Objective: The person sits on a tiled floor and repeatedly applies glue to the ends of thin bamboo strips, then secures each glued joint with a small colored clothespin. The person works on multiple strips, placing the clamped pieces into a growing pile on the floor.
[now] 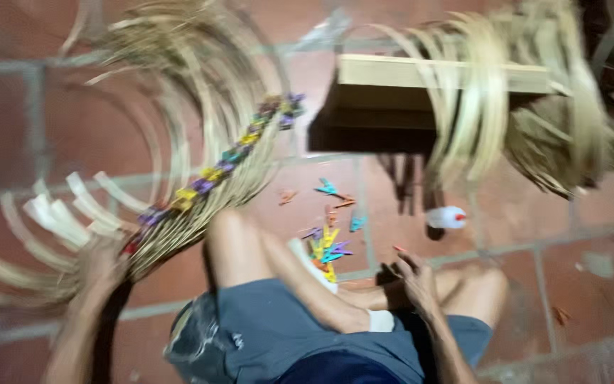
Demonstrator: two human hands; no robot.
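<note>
Red tiled floor point(58, 121) with pale grout lines, seen from above; whole frame motion-blurred.

Lowest in frame: blue shorts point(278, 334), bare legs folded, knees toward centre.

Lower left: left hand point(101, 267) closed around the near end of a half-woven cane piece point(179, 178), grip pressed together on the bundled strips. Long axis running from that grip up and right toward upper centre of frame. Row of coloured clips point(214, 171) pinned along the same diagonal. Loose pale strips fanning out left and upward from the rim.

Lower right of centre: right hand point(415, 281), fingers loosely bent, something small and reddish at the fingertips; whether pinched or merely touched, cannot tell through blur. Well apart from the cane piece.

Centre: scatter of loose clips point(328, 245) on the tile, just left of and above the right hand, clearly nearer it than the left.

Further up: small white bottle with red cap point(445, 217).

Top right: low wooden stool point(421, 92), more cane strips point(477, 107) draped over it.
</note>
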